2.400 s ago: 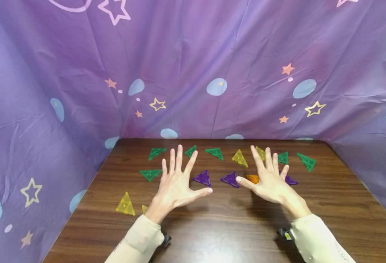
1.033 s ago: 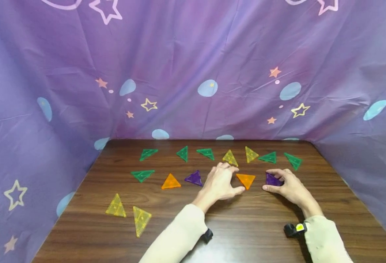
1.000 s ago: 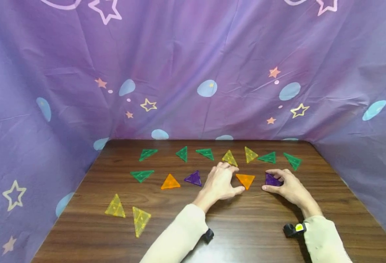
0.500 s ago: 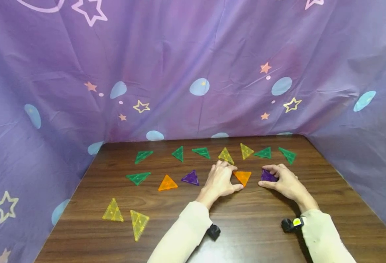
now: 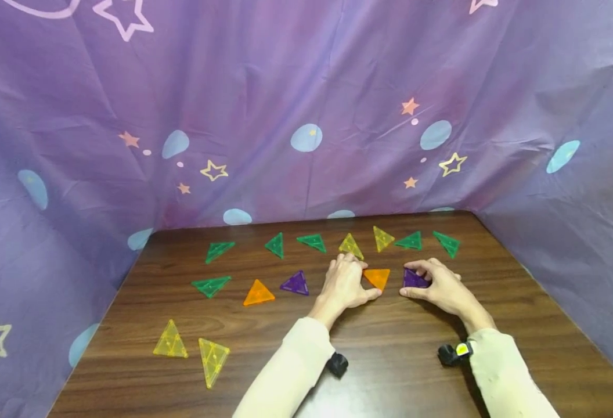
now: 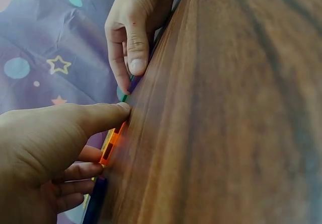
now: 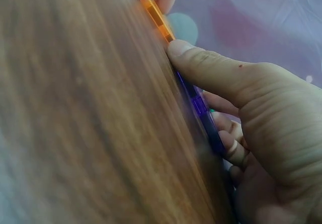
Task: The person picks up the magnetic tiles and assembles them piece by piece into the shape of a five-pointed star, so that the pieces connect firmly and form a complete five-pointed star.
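Note:
My left hand (image 5: 342, 284) is lowered over an orange translucent triangular magnetic tile (image 5: 377, 279), thumb and index finger curled round its left side. A purple triangular tile (image 5: 415, 278) lies between the thumb and fingers of my right hand (image 5: 442, 286), which covers its right part. Between the two held tiles a strip of tabletop shows. The left wrist view gives the orange tile (image 6: 113, 142) edge-on between thumb and fingers. Edge-on too is the purple tile (image 7: 198, 103) in the right wrist view, with the thumb at one end. Whatever lies under my left palm is hidden.
Left of my left hand lie another purple tile (image 5: 295, 283) and another orange one (image 5: 258, 292). Several green tiles (image 5: 312, 242) and yellow tiles (image 5: 383, 238) stretch along the back. Two yellow tiles (image 5: 170, 339) lie front left. A purple curtain (image 5: 264, 116) borders the wooden table (image 5: 390, 371).
Both hands, earlier spread with straight fingers above the table, have come down to the tiles. The left hand moved right, to the orange tile. Lately only the head view has shifted slightly.

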A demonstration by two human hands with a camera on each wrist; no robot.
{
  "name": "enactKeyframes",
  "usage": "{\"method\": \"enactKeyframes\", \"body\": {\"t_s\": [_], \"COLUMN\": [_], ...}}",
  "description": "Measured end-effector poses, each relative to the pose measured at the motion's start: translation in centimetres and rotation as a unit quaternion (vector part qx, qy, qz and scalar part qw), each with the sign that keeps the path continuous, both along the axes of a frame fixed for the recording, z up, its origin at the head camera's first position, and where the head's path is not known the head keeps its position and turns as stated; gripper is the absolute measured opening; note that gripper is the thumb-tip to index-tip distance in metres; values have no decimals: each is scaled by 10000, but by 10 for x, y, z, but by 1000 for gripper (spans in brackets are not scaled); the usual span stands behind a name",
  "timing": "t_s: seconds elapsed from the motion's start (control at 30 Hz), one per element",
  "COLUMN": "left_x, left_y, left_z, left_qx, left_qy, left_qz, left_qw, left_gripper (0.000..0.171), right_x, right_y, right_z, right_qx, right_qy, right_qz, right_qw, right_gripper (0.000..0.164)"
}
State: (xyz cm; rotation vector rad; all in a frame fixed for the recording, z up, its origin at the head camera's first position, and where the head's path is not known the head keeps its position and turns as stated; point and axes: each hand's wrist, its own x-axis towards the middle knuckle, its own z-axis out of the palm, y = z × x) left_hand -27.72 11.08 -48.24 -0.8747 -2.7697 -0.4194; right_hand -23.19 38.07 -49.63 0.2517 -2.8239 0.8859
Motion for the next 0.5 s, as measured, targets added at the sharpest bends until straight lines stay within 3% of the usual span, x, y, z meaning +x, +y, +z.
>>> {"method": "enactKeyframes", "body": {"t_s": [0.5], "left_x": [3], "left_y": [11], "left_z": [8], "left_qx": [-180], "left_qy": [-244], "left_qz": [-24], "left_qw": [9995], "left_gripper": [64], "right_x": [-3], "right_y": [-26], "right_z": [-2], "right_qx": [-124], "right_qy": [164], "right_qz": [240], "right_qw": [9995], "right_gripper": [65]}}
